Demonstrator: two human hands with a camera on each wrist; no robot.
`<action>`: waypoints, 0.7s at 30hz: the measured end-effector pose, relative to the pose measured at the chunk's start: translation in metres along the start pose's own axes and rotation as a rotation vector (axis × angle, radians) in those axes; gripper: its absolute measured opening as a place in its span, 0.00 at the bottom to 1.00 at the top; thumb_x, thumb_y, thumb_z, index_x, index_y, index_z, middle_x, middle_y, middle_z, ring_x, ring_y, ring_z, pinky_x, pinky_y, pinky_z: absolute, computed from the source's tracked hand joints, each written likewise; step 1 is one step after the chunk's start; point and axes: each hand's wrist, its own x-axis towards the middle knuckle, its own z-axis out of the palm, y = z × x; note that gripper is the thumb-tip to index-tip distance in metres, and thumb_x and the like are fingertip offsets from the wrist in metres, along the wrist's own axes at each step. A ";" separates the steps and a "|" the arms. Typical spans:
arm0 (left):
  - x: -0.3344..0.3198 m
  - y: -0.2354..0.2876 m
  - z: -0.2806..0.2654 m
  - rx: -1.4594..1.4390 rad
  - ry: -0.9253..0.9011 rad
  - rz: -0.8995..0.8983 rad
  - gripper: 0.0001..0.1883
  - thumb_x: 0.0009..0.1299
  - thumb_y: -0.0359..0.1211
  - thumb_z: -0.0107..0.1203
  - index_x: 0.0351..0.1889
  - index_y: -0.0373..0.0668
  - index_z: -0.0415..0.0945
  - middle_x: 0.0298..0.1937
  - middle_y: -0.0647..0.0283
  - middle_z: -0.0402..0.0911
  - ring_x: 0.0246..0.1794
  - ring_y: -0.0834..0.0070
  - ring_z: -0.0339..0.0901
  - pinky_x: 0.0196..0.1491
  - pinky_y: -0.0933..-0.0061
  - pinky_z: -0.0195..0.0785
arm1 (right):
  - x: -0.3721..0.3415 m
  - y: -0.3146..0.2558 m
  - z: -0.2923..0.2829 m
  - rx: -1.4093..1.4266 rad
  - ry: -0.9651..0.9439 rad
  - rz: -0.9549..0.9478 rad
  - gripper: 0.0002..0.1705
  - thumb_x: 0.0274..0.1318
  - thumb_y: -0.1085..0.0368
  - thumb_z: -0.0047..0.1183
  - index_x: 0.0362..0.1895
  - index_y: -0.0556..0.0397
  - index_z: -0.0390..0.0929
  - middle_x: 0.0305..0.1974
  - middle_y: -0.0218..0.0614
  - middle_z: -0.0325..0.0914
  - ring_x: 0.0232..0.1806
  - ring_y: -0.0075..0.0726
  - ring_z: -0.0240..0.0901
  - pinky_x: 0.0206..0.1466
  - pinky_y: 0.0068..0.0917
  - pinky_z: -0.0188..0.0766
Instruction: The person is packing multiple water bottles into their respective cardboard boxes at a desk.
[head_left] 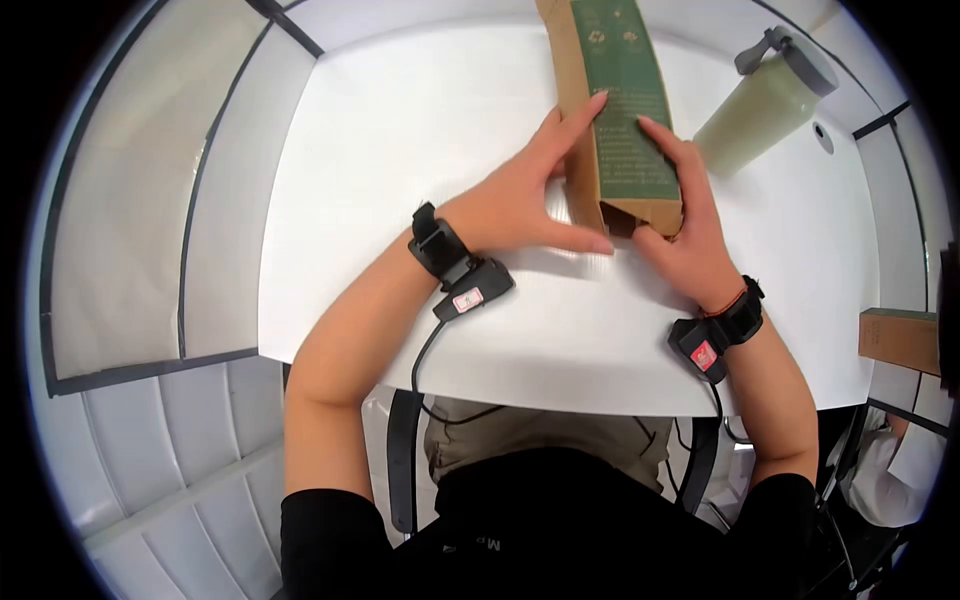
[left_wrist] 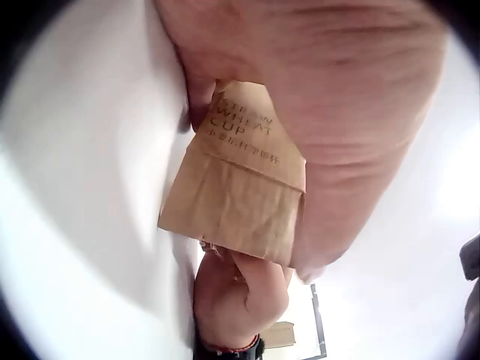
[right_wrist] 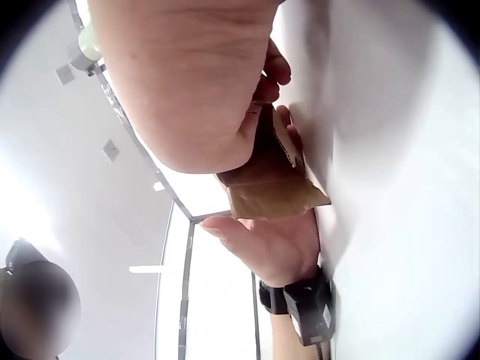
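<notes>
A long cardboard box (head_left: 625,110) with a green printed top lies on the table, its near end open. Dark interior shows behind a loose flap (right_wrist: 274,196) in the right wrist view. My right hand (head_left: 695,225) grips the box along its right side, with the thumb at the open end. Against the left side rest the fingers of my left hand (head_left: 525,200), while its thumb sticks out straight, apart from the box. Brown side panel (left_wrist: 236,187) in the left wrist view carries the words "STRAW WHEAT CUP".
A pale green bottle (head_left: 760,110) with a grey lid stands right of the box. The white table (head_left: 400,130) has upright panels around it. A smaller brown box (head_left: 898,338) is at the far right. Cables (head_left: 418,350) run from both wrist cameras over the table's front edge.
</notes>
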 end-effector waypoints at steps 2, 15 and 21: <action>0.002 -0.004 0.000 0.017 0.001 0.024 0.67 0.57 0.36 0.76 0.84 0.51 0.30 0.79 0.49 0.45 0.80 0.53 0.50 0.79 0.55 0.50 | 0.002 0.004 -0.001 -0.004 -0.024 0.012 0.50 0.40 0.74 0.51 0.75 0.50 0.60 0.49 0.43 0.66 0.51 0.48 0.67 0.62 0.35 0.65; 0.007 0.011 0.012 -0.222 0.183 -0.153 0.49 0.63 0.22 0.60 0.81 0.50 0.45 0.74 0.58 0.62 0.74 0.67 0.63 0.73 0.60 0.59 | -0.001 0.012 0.000 0.237 -0.104 0.185 0.56 0.42 0.76 0.53 0.80 0.46 0.50 0.48 0.34 0.62 0.42 0.29 0.67 0.42 0.23 0.70; 0.005 0.004 0.010 -0.200 0.182 -0.110 0.53 0.61 0.24 0.63 0.82 0.50 0.42 0.74 0.56 0.62 0.75 0.64 0.62 0.74 0.59 0.58 | -0.003 0.015 0.007 0.272 -0.075 0.216 0.53 0.46 0.77 0.56 0.80 0.47 0.52 0.48 0.34 0.61 0.39 0.26 0.68 0.41 0.22 0.70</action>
